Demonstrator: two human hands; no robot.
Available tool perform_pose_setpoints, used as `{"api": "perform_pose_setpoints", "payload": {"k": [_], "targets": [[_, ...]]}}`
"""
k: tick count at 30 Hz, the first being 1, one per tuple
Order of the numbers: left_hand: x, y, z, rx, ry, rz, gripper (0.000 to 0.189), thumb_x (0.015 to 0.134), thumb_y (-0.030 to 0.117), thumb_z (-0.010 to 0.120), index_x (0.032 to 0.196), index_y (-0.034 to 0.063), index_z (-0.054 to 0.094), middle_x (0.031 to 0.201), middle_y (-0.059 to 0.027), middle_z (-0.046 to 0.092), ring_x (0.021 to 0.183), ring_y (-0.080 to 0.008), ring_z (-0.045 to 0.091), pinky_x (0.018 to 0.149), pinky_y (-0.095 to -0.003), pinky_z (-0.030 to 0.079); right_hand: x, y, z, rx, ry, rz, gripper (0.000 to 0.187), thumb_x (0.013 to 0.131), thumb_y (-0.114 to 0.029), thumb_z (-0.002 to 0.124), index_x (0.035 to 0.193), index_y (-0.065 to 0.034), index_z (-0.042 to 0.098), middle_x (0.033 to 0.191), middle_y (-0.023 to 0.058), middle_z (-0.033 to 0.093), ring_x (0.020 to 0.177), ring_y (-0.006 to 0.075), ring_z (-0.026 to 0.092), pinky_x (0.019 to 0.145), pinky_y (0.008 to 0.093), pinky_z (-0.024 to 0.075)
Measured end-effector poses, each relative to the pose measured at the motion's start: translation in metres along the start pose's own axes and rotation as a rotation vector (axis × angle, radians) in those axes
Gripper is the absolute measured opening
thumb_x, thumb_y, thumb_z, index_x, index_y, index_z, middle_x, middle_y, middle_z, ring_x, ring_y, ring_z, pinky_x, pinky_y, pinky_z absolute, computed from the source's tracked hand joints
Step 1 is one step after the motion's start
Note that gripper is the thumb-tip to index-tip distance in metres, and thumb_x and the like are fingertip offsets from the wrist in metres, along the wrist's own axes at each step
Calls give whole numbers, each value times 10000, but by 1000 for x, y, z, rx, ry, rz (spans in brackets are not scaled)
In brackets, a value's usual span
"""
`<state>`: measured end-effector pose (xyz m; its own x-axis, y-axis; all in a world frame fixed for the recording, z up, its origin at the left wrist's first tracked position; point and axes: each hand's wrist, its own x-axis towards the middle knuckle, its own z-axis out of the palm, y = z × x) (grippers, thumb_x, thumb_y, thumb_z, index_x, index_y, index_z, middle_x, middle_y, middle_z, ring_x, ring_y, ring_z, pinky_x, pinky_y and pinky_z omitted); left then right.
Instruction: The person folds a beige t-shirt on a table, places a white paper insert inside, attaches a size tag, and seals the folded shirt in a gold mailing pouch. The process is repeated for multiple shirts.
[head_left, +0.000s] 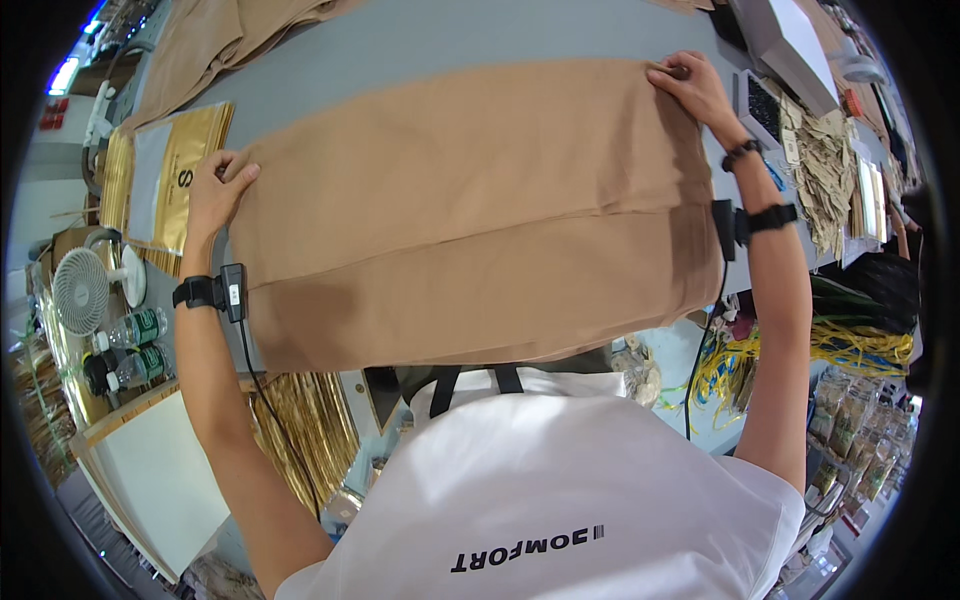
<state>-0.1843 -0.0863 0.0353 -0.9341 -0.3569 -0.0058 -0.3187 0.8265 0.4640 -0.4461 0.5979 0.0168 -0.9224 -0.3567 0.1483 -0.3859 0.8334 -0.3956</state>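
A tan folded garment (465, 180) stretches across the grey table (360, 52) in front of me, and its near edge reaches over the table's front. A long seam or fold line runs along its length. My left hand (217, 187) pinches the far left corner between thumb and fingers. At the far right corner, my right hand (694, 86) grips the cloth the same way. Just left of my left hand lies a stack of gold plastic packaging bags (161, 172) with printed writing.
More tan garments (217, 45) lie at the far left. Right of my right hand are a white box (791, 52), a tray of small dark items (759, 109) and a heap of tan tags (817, 161). A small white fan (82, 291) and plastic bottles (139, 326) stand at left.
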Motion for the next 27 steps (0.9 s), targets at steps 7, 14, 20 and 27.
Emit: {"api": "perform_pose_setpoints", "payload": {"k": [7, 14, 20, 27], "targets": [[61, 62, -16, -83, 423, 37, 406, 959, 340, 785, 1139, -14, 701, 1075, -129, 718, 1040, -187, 653, 930, -293, 488, 58, -49, -23, 8, 507, 135, 395, 923, -335, 801, 1148, -19, 730, 1071, 139, 776, 1039, 286, 733, 888, 372, 557], [-52, 54, -57, -557, 523, 315, 325, 1016, 122, 707, 1307, 0, 628, 1283, -97, 674, 1229, -207, 637, 1048, -320, 488, -52, -79, -91, 685, 500, -72, 277, 960, -157, 747, 1203, -27, 723, 1166, 71, 755, 1067, 185, 709, 914, 298, 540], [-195, 0, -55, -332, 23, 317, 305, 964, 117, 752, 1244, 5, 706, 1286, -116, 676, 1234, -225, 635, 1069, -354, 482, -214, -60, -98, 644, -255, -31, 255, 922, -25, 739, 1177, -42, 740, 1184, 62, 704, 1102, 169, 652, 929, 311, 517], [-216, 12, -17, -206, 197, 16, 358, 878, 131, 820, 1211, 25, 742, 1265, -106, 708, 1172, -248, 643, 1013, -363, 497, -255, -92, -73, 228, -71, -42, 306, 868, -130, 833, 1147, -34, 750, 1219, 116, 679, 1094, 276, 664, 924, 360, 527]]}}
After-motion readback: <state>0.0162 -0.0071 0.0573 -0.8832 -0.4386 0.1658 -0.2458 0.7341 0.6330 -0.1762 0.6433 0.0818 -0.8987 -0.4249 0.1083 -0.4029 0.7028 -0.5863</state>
